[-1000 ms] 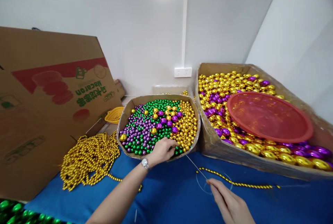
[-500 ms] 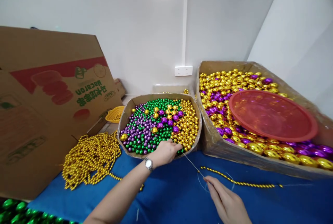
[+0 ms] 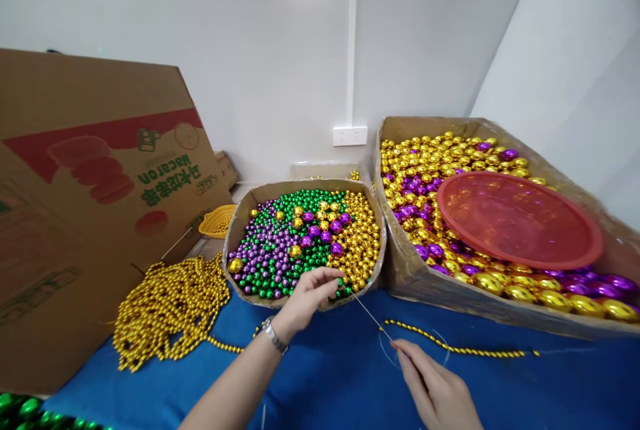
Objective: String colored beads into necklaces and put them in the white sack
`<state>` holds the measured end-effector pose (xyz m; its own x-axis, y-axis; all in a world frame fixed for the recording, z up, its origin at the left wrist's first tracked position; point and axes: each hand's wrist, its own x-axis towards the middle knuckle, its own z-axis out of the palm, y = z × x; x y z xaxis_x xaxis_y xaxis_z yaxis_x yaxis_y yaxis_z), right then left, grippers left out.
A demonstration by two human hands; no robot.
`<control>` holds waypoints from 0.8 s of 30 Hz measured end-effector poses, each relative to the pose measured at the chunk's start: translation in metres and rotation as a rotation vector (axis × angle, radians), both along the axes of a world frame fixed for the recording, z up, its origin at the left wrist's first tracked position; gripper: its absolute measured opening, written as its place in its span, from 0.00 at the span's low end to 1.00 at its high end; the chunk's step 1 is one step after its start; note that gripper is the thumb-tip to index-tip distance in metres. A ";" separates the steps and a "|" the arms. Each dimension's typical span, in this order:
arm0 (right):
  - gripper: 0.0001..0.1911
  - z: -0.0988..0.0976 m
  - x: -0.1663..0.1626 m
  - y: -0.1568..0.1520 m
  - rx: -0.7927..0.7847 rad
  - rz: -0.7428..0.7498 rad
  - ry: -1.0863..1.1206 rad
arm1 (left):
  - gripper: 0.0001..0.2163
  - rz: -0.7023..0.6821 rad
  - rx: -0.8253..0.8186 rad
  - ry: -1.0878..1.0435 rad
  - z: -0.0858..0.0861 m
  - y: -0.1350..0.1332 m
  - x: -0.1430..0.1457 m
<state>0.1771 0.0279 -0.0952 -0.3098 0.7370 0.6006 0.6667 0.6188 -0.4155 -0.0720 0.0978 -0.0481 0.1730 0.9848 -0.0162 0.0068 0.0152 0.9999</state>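
Between the thumb and fingertips of my left hand (image 3: 313,297) is a green bead (image 3: 341,282), held over the front rim of a cardboard box (image 3: 381,263) filled with green, purple and gold beads. My right hand (image 3: 437,383) pinches a thin needle (image 3: 370,313); its far tip points up toward the box's front, just right of the green bead and apart from it. Clear thread loops near the right fingers. A short gold bead strand (image 3: 450,347) lies on the blue cloth (image 3: 345,377) beyond my right hand.
At right, a larger box (image 3: 415,277) of gold and purple beads bears a red plastic lid or tray (image 3: 520,220). A heap of gold bead strands (image 3: 170,310) lies left, beside a tall carton (image 3: 90,217) and a yellow basket (image 3: 217,220). Green beads (image 3: 30,410) fill the lower left corner.
My left hand has lifted and turned, and a green bead now shows between its fingertips. My right hand and the needle have hardly moved. The view has shifted slightly.
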 end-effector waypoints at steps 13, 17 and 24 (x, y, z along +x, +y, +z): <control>0.12 0.006 -0.006 0.002 0.053 0.004 -0.031 | 0.13 -0.020 -0.288 -0.476 0.001 -0.014 0.014; 0.12 0.003 -0.004 0.002 0.052 0.001 -0.033 | 0.13 -0.005 -0.285 -0.473 0.000 -0.014 0.015; 0.14 0.001 -0.008 0.004 0.077 -0.024 -0.059 | 0.15 0.035 -0.127 -0.215 0.002 -0.018 0.019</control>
